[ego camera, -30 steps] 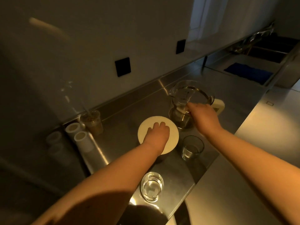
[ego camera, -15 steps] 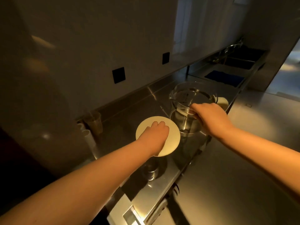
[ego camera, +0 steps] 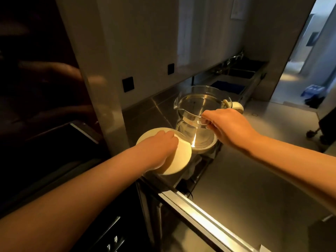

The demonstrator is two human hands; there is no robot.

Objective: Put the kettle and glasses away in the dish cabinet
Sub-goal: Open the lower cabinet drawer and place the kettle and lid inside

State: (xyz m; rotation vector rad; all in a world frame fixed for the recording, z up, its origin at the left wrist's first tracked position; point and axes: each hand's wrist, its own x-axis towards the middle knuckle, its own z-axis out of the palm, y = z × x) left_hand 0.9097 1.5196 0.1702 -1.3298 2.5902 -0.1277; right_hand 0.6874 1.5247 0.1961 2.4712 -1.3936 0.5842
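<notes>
Kettle, clear glass with a cream handle, is over the stainless steel surface; contact unclear. Right hand fingers pinch its rim. Left hand grips 1 round cream lid. Judged fragile, slick, fairly heavy: the handle gives a safer hold.

Only one view exists, from a wide-angle camera on the person's head. It faces forward and down along the counter, quite near to it, and reaches the far sink.
</notes>
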